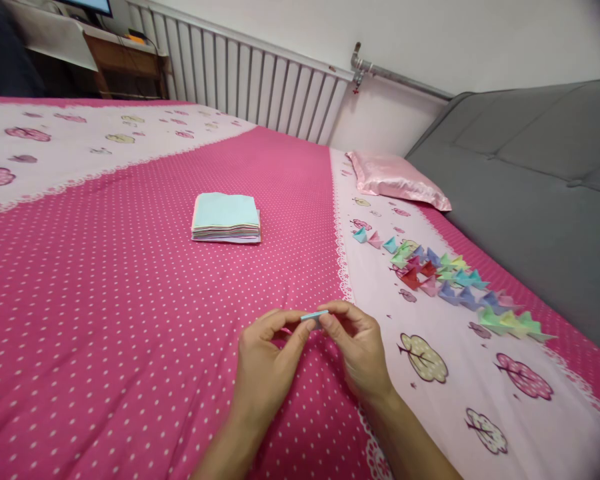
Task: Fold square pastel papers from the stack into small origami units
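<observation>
A small folded piece of light blue paper is pinched between my two hands, just above the bedspread. My left hand grips its left end between thumb and forefinger. On the right end, the thumb and forefinger of my right hand close in the same way. The paper is seen nearly edge-on, so its full shape is hidden. Farther off lies a stack of square coloured paper with a light blue sheet on top. To the right, several folded paper boats in many colours stand close together in rows.
Under everything spreads a pink dotted bedspread with white tree-print bands. A pink satin pillow rests near the grey padded headboard. Along the wall runs a white radiator; a wooden desk stands at the far left.
</observation>
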The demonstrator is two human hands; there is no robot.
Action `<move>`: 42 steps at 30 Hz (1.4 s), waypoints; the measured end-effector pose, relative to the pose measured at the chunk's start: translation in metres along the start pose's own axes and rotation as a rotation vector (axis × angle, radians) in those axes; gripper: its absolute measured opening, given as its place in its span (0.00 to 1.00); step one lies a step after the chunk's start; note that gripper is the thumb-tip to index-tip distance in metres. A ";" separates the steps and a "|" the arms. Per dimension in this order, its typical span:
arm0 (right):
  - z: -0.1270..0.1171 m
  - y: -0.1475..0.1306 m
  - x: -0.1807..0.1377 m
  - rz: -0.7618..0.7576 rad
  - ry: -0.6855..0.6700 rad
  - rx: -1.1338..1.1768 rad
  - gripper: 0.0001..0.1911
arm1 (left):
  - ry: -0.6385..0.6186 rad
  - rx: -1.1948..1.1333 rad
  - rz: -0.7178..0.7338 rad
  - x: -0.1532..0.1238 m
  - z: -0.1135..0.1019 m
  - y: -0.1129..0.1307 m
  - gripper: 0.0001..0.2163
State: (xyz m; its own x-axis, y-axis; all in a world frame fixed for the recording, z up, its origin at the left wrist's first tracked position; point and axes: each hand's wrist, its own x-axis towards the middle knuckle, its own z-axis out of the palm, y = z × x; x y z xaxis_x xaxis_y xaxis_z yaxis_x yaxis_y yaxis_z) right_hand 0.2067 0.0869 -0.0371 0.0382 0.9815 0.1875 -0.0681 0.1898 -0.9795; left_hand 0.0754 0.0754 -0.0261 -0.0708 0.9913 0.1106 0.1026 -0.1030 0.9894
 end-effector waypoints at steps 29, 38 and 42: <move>0.001 -0.005 -0.001 -0.048 -0.068 -0.180 0.03 | 0.001 -0.013 -0.002 0.000 -0.001 0.002 0.05; 0.001 -0.004 -0.001 -0.016 -0.075 -0.115 0.02 | -0.006 -0.020 0.003 -0.001 -0.001 0.002 0.07; 0.003 0.001 -0.001 0.086 -0.023 0.031 0.04 | -0.015 -0.095 -0.025 0.000 0.001 -0.001 0.10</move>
State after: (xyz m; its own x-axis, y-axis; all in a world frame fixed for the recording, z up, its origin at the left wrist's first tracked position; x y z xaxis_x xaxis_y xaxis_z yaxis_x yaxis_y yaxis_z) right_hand 0.2039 0.0866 -0.0382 0.0086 0.9944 0.1050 -0.1009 0.1053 -0.9893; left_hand 0.0767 0.0759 -0.0275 -0.0568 0.9948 0.0849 0.0064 -0.0847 0.9964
